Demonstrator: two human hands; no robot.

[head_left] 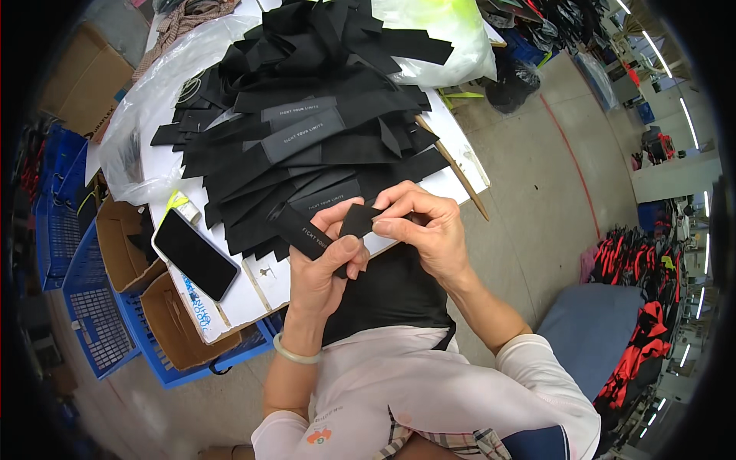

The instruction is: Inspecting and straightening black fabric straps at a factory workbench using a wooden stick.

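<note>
Both my hands are raised over the near edge of a white table point(270, 282), gripping one black fabric strap point(357, 222) with pale printed lettering. My left hand point(326, 257) pinches it between thumb and fingers, and one printed stretch sticks out past the knuckles. With thumb and fingertips, my right hand point(420, 222) holds the strap's other part, close beside the left. Behind the hands lies a broad pile of similar black straps point(307, 142), overlapping in layers, several bearing printed grey patches. Part of the held strap is hidden by my fingers.
A black-screened phone point(196, 254) lies at the table's left edge. Clear plastic bags point(138, 146) flank the pile. A wooden stick point(460, 176) runs along the right edge. Cardboard boxes point(180, 322) and blue crates point(96, 314) stand at left. Red-and-black goods point(640, 345) are heaped at right.
</note>
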